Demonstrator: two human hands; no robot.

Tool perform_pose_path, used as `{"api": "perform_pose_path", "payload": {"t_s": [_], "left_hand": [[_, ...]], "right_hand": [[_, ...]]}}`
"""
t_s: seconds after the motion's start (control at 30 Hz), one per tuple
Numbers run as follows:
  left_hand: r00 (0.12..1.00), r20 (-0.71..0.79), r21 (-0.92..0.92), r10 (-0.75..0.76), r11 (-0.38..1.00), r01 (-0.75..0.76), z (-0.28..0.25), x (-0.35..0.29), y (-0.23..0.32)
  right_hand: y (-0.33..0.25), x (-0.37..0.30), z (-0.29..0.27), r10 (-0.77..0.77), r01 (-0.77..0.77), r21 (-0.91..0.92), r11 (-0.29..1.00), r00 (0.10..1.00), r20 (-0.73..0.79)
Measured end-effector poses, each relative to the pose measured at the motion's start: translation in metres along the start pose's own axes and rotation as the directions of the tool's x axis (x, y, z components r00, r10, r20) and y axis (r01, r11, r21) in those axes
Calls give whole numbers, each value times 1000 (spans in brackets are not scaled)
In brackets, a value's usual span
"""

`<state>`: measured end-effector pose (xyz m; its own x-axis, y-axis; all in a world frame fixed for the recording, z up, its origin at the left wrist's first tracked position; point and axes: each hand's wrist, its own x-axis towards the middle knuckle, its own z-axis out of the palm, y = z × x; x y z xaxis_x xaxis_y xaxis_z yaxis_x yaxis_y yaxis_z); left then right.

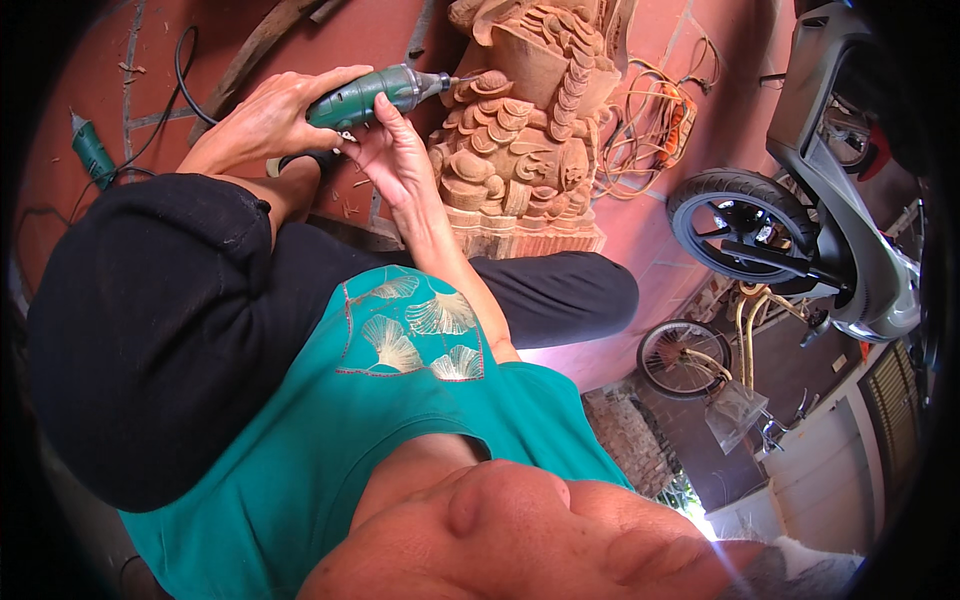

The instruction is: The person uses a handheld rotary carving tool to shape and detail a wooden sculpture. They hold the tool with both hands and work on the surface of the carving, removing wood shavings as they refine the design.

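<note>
My left hand [268, 115] wraps over the rear of a green rotary tool [362, 98], its back showing. From below, my right hand [392, 165] supports the tool's front half, palm up, with the thumb along its side. The thin bit points right and reaches the left side of a carved reddish-brown wood sculpture [520, 130]. I cannot tell whether its tip touches the wood. Layered scales, rounded lumps and a braided band cover the carving, which stands on the tiled floor in front of my legs.
Another green rotary tool [93, 152] lies on the floor at left beside black cords. A long piece of wood [255, 50] lies at the upper left. Right of the carving are an orange power strip [676, 125] and tangled cable, then a motorbike [745, 225] and a bicycle [685, 358].
</note>
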<state>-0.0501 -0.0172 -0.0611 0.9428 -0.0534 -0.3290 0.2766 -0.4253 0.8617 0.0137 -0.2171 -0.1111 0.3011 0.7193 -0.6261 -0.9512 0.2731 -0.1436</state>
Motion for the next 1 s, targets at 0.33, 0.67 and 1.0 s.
{"api": "perform_pose_path", "payload": {"t_s": [0.33,0.67,1.0], "left_hand": [[1000,11,-18,3,1000,-2,-4,-5,6],[996,-25,-22,82,996,-83,-3,0,10],[994,-23,64,104,993,-103,0,13,7]], "right_hand": [[3,-9,9,-1,1,-1,1000,1000,-7],[-2,-13,5,-21,21,5,1000,999,-25],[-14,-13,4,-70,70,-83,994,998,8]]}}
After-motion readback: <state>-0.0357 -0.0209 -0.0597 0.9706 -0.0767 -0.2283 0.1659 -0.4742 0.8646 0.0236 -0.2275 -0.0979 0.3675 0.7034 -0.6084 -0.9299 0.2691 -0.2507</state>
